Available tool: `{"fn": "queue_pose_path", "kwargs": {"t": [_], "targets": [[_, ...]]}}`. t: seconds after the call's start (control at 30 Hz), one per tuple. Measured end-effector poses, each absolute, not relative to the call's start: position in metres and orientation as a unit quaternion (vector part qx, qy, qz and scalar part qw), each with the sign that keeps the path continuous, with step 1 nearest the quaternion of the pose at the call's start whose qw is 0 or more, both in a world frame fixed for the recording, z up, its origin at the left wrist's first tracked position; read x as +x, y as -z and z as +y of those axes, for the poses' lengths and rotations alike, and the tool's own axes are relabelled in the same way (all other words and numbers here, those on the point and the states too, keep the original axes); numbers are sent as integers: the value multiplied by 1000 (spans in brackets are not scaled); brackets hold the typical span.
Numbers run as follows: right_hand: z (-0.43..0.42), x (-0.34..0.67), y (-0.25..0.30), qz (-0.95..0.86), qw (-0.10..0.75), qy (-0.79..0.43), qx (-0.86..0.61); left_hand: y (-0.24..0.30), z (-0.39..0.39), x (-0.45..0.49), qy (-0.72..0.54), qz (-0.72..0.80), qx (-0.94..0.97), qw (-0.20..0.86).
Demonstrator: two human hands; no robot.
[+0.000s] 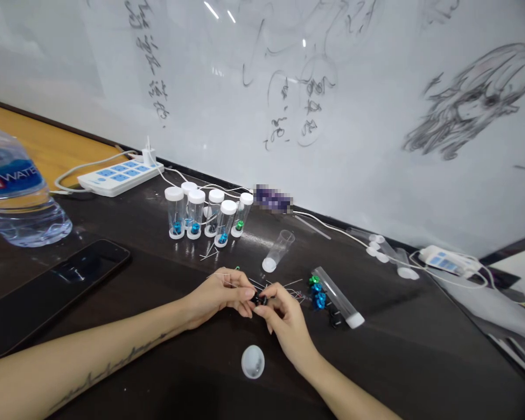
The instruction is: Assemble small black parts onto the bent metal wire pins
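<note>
My left hand [225,296] pinches a small black piece [259,299] between thumb and fingertips, just above the dark table. From the other side, the closed fingertips of my right hand [287,319] grip the same piece. Its exact kind is too small to tell. Thin wires or sticks [294,291] lie behind the hands, partly covered by them. Below my right hand sits a round white cap [252,361]. To the right are blue clips [319,298], a green clip [314,280] and black clips [335,318], beside a clear tube [340,297] with a white end.
Several white-capped clear tubes [195,213] stand at the back, some with blue or green pieces inside. A clear tube [282,248] lies behind my hands. A phone [70,286], a water bottle [17,186] and a power strip [121,177] are at left. A whiteboard [227,134] rises behind.
</note>
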State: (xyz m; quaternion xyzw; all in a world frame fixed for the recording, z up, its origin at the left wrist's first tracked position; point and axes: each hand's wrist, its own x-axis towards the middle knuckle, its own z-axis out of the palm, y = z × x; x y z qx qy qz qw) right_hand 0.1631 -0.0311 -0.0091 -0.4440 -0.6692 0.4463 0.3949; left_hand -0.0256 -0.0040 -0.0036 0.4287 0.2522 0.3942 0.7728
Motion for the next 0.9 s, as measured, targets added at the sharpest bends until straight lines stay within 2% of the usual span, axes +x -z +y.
{"fn": "queue_pose_path", "kwargs": {"t": [0.17, 0.4, 0.6, 0.8, 0.9], "targets": [[-32, 162, 5, -706, 350, -444, -426, 1, -5, -26, -384, 259, 443, 767], [-32, 162, 7, -669, 396, -449, -441, 4, -3, -26, -396, 247, 433, 771], [-31, 163, 5, -705, 346, -450, -425, 1, -5, -25, -383, 255, 442, 770], [-32, 163, 8, -680, 383, -437, -447, 3, -4, -26, -396, 252, 433, 770], [-32, 164, 10, -696, 362, -442, -435, 3, -5, -26, -387, 254, 439, 770]]}}
